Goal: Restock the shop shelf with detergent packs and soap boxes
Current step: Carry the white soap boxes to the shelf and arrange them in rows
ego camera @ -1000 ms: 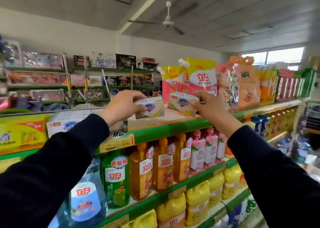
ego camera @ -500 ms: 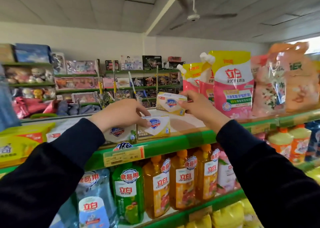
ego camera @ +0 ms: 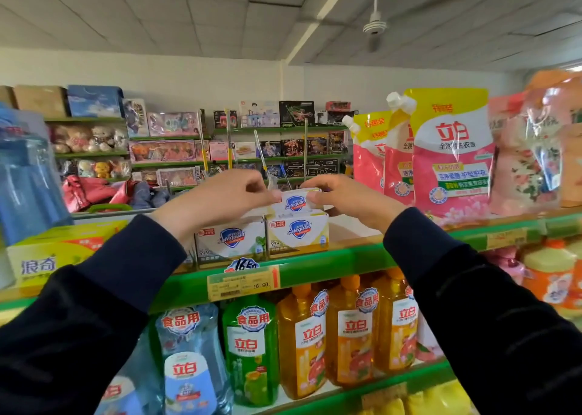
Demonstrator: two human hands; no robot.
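Hands' grip, left hand [ego camera: 220, 199] and right hand [ego camera: 343, 199] pinched one soap box [ego camera: 296, 201] between them, second soap box [ego camera: 297, 233] just beneath, top shelf [ego camera: 346, 258] below

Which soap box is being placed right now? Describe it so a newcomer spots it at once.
Find the top green shelf, left of the pink detergent pouches. Two Safeguard boxes stand there side by side; the yellow-trimmed one is the right one. The box being placed lies on top of it, the only one pinched between both hands.

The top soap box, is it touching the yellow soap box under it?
Touching. The head view shows the top soap box resting on the yellow soap box, with no gap showing between them.
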